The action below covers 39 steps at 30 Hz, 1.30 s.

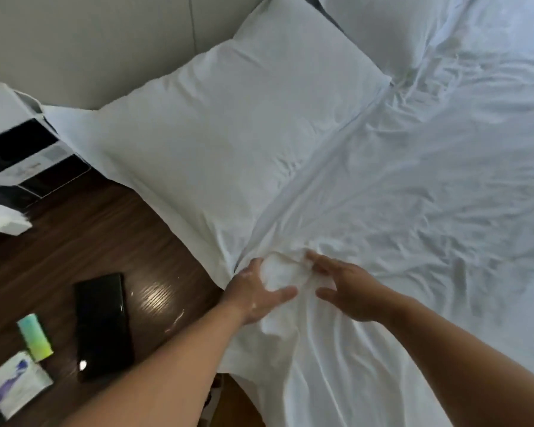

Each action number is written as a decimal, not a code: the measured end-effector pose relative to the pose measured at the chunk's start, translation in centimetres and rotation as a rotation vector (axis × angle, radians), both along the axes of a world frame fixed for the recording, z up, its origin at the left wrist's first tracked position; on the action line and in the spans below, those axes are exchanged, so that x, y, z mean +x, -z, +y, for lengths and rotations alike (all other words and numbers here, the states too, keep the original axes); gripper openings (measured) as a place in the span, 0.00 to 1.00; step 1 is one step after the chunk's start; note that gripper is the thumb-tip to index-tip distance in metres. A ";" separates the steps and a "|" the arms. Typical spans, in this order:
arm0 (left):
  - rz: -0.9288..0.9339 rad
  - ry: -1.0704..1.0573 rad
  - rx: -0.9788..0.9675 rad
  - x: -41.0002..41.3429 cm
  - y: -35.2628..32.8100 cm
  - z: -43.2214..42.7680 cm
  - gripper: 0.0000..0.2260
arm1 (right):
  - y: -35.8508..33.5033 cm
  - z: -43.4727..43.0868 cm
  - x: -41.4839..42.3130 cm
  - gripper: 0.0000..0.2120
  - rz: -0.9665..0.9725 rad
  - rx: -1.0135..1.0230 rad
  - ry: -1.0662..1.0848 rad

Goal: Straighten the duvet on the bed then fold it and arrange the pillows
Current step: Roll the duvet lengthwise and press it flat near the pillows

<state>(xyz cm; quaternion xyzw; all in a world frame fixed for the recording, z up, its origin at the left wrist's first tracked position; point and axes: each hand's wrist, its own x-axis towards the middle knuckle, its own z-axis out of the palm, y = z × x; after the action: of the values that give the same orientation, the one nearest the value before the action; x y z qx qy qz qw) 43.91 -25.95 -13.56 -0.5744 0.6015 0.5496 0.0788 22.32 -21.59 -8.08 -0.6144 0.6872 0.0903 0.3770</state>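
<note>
my left hand [253,292] grips a bunched fold of the white duvet [413,211], fingers and thumb curled round it; my right hand [347,292], just beside, rests on the cloth, fingers straight. a pillow [228,127] lies just beyond my fingertips, a phone [102,325] to their left.

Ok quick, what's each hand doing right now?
Left hand: grips a bunched edge of the wrinkled white fabric duvet.
Right hand: open, fingers touching that bunch.
</note>
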 end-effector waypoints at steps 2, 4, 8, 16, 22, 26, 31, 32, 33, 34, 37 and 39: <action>-0.134 0.050 -0.077 0.4 -0.6 1.7 0.40 | -0.3 -2.6 -1.4 0.35 0.109 -0.044 -0.128; -0.217 -0.016 -0.101 1.2 -0.3 3.0 0.28 | -0.6 -5.5 -3.3 0.38 0.268 -0.099 -0.243; -0.064 -0.217 -0.075 3.4 0.3 4.7 0.11 | -0.9 -10.7 -9.9 0.53 0.504 0.027 -0.460; -0.024 -0.476 -0.055 3.1 1.5 7.9 0.04 | 1.8 -11.2 -15.6 0.39 0.371 -0.116 -0.537; -0.064 -0.647 -0.133 2.9 0.1 7.2 0.02 | -2.9 -18.0 -12.7 0.31 0.292 -0.287 -0.522; -0.153 -0.624 -0.106 2.7 0.1 4.8 0.01 | -1.8 -22.6 -9.7 0.34 0.276 -0.304 -0.557; -0.496 -0.322 -0.284 1.3 -0.1 3.0 0.11 | 6.1 -19.6 -10.0 0.41 0.280 -0.026 -0.680; -0.468 -0.307 -0.326 0.4 -0.3 2.7 0.17 | 7.0 -18.6 -10.4 0.39 0.273 -0.049 -0.698; -0.431 -0.310 -0.340 -0.4 -0.7 2.2 0.21 | 7.3 -18.1 -10.7 0.37 0.255 -0.089 -0.684; -0.405 -0.321 -0.306 -1.0 -1.0 1.7 0.22 | 7.2 -18.2 -10.9 0.36 0.240 -0.116 -0.656; -0.406 -0.335 -0.213 -0.2 -0.4 0.8 0.19 | 5.8 -19.7 -11.2 0.37 0.206 -0.147 -0.601; -0.404 -0.381 -0.175 1.1 -0.2 0.9 0.17 | 4.9 -21.1 -11.3 0.37 0.146 -0.207 -0.522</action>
<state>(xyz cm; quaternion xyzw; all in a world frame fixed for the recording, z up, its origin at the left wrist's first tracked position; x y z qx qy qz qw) 45.04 -25.04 -13.41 -0.7796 0.5001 0.3747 0.0423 10.99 -42.69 -13.01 -0.7975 0.5368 0.1577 0.2259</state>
